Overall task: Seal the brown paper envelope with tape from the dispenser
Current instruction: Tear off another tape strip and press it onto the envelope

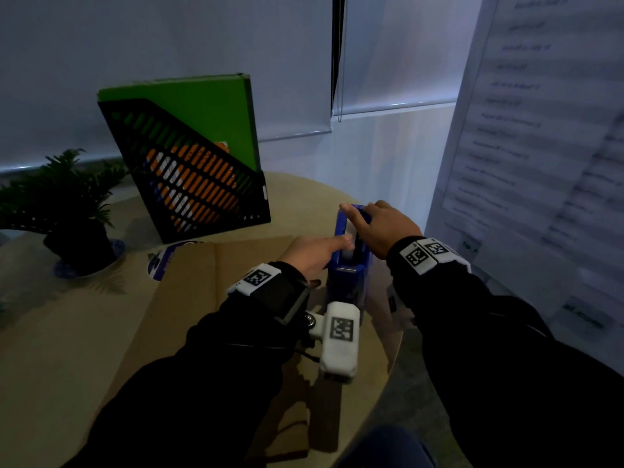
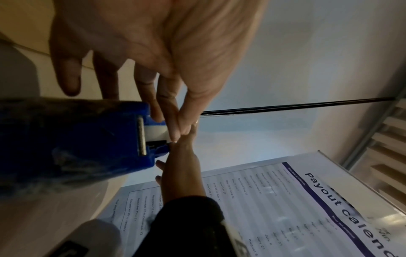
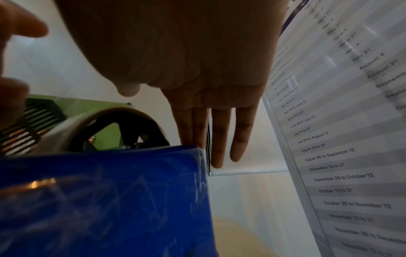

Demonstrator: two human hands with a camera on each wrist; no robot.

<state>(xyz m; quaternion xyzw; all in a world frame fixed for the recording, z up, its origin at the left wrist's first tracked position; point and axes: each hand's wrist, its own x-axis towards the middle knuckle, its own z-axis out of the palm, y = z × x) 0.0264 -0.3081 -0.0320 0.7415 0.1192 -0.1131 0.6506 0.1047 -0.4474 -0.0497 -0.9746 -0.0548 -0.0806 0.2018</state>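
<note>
The blue tape dispenser (image 1: 347, 278) stands on the right side of the round table, at the right edge of the brown paper envelope (image 1: 202, 298), which lies flat. My left hand (image 1: 344, 243) reaches in from the left. In the left wrist view its thumb and forefinger (image 2: 175, 133) pinch the white tape end (image 2: 156, 131) just past the serrated cutter (image 2: 141, 137). My right hand (image 1: 366, 219) lies on top of the dispenser's far end. Its fingers (image 3: 219, 139) are straight and reach past the blue body (image 3: 110, 200) beside the tape roll (image 3: 72, 125).
A black mesh file holder (image 1: 189, 184) with a green folder stands at the back. A potted plant (image 1: 74, 204) sits at the left. A blue and white item (image 1: 162, 261) peeks out behind the envelope. A printed calendar poster (image 1: 526, 146) hangs close on the right, past the table edge (image 1: 395, 352).
</note>
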